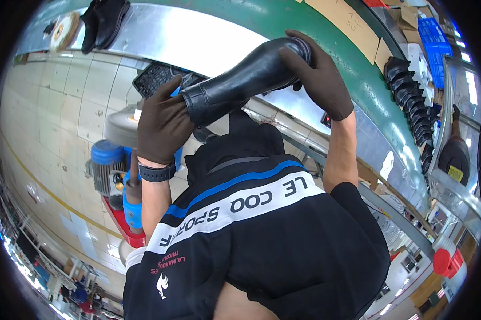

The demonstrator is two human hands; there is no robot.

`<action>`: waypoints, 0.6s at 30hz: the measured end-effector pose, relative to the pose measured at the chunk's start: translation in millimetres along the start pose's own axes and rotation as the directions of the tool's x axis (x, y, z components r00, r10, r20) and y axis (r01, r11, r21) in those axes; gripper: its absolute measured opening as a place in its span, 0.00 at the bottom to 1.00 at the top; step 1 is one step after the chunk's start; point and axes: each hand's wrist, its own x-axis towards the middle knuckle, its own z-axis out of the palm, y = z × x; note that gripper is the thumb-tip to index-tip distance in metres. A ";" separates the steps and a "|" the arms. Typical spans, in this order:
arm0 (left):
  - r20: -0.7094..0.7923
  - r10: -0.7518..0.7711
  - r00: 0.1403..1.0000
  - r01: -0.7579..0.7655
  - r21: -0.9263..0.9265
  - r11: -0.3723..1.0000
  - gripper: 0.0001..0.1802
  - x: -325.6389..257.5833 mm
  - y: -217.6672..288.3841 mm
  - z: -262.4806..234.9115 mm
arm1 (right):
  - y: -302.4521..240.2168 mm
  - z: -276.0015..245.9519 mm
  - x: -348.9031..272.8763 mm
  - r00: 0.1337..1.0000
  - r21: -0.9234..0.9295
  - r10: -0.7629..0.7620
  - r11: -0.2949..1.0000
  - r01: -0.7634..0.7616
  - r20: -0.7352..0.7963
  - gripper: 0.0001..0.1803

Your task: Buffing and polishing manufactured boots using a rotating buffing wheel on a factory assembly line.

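Between my two hands, tilted with its right end higher, is a glossy black leather boot point(240, 77). My left hand point(165, 125), in a dark brown glove, grips the boot's cuff end; its thumb points up and the other fingertips are hidden by the boot. My right hand point(323, 77), gloved the same way, wraps round the rounded far end, with its thumb pressed on the near side. The boot hangs in front of a bench with a shiny metal edge point(197, 34) and a green surface point(371, 88).
Black footwear point(102, 24) and a round pale wheel-like thing point(64, 32) are at the upper left. A blue motor point(108, 165) stands left of my left forearm. At right are a row of black ribbed pieces point(408, 93), a blue crate point(435, 50) and brown cardboard point(347, 24).
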 end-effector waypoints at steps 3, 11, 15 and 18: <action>-0.015 -0.195 0.981 0.188 -0.203 0.961 0.28 48.3 28.6 -5.2 | 16.6 -15.0 20.6 0.979 -0.141 -0.103 0.987 0.078 -0.174 0.38; -0.039 -0.419 0.907 -0.008 -0.997 0.075 0.23 125.2 58.0 -45.8 | 70.3 -74.1 67.9 0.846 0.624 0.383 0.777 -0.078 -0.371 0.25; -0.076 -0.785 0.615 0.021 -0.993 0.113 0.24 123.8 32.1 -32.2 | 133.5 -99.0 100.3 0.750 0.846 0.508 0.517 0.128 -0.424 0.22; 0.056 -0.840 0.540 0.087 -0.996 -0.010 0.24 95.7 0.9 -14.7 | 205.2 -121.4 137.8 0.694 0.884 0.548 0.316 0.344 -0.467 0.21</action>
